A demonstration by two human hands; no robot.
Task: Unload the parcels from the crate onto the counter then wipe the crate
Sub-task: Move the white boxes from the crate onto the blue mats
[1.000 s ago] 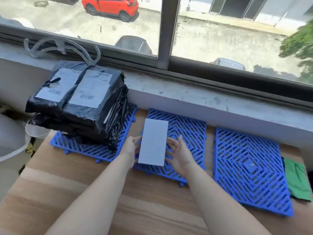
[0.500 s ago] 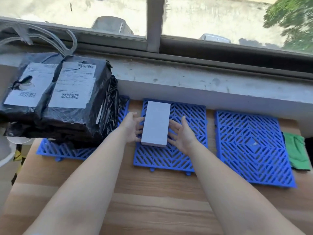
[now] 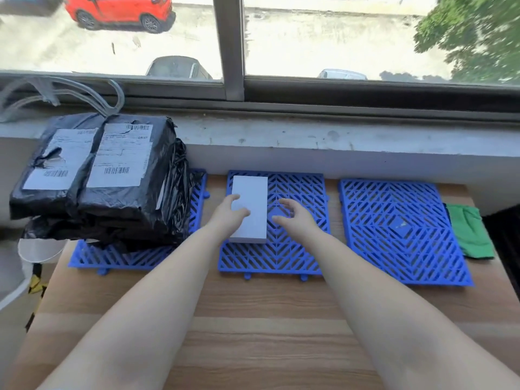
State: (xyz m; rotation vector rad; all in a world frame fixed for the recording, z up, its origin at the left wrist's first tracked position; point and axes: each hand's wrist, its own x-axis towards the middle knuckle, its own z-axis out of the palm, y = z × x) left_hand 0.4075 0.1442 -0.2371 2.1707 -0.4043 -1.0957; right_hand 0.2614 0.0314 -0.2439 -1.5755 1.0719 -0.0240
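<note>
The left hand (image 3: 229, 213) holds the white box (image 3: 250, 208) on the middle mat (image 3: 295, 249); the right hand (image 3: 292, 218) hovers beside the box, fingers loosely apart. Three mats, two labelled black parcels (image 3: 92, 175) left of the box.

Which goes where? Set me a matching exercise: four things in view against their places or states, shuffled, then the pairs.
Things:
1 box
2 parcels
3 cloth
4 right hand

Places or states:
a stacked on left mat
b open, over middle mat
c beside right mat, at its right
d held by left hand

Pairs: 1-d, 2-a, 3-c, 4-b
</note>
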